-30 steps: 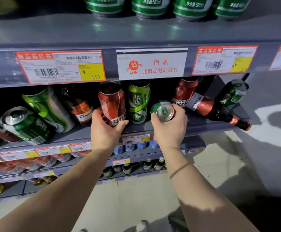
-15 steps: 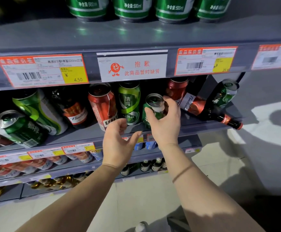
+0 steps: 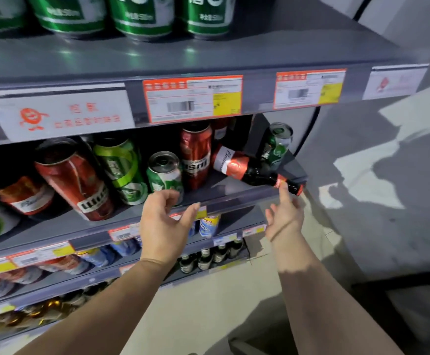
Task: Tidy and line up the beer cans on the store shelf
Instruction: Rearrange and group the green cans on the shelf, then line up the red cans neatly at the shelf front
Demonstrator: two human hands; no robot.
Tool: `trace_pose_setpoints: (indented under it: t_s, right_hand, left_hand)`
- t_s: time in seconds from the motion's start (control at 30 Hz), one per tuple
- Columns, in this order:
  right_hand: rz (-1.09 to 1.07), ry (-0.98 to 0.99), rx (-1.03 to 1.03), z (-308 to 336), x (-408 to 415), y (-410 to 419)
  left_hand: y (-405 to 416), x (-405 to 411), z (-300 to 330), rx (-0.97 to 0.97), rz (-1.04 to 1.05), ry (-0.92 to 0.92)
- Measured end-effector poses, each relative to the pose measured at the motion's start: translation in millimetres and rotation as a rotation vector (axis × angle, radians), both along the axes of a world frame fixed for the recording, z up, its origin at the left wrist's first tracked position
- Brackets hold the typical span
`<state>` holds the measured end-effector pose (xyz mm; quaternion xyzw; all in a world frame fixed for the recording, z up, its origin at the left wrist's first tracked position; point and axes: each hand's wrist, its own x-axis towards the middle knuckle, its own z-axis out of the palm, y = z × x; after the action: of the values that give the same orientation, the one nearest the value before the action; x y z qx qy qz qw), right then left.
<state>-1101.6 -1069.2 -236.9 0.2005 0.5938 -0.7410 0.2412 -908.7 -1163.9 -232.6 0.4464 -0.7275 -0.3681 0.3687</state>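
Both hands empty. Left hand hangs in front of the shelf lip, fingers loosely curled, thumb out, gripping nothing; its fingertips sit just below the short green can, apart from it. Right hand is open, palm turned inward, index finger reaching up to the neck of the lying Budweiser bottle (touching or just short of it, cannot tell).

The green can stands upright near the shelf front, pull-tab top visible. Just left of it: a lime-green can, then a red can, both drawn leaning by the wide lens. Just right of it: a tall red can, upright, set slightly further back. The bottle lies on its side, cap end poking past the shelf edge to the right. Behind it, a dark green can stands at the far right end, tilted against the upright.

Shelf above: row of green 500 ml cans. Its lip carries an out-of-stock sign and two orange price tags. Lower shelves hold blue cans and small bottles.
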Motion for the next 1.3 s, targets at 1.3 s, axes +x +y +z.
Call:
trace_pose_setpoints:
  t_s: [1.3]
  right_hand:
    - [0.778, 0.811, 0.402, 115.5, 2.8, -95.9]
  left_hand:
    - [-18.8, -0.1, 9.2, 0.148, 0.251, -0.054]
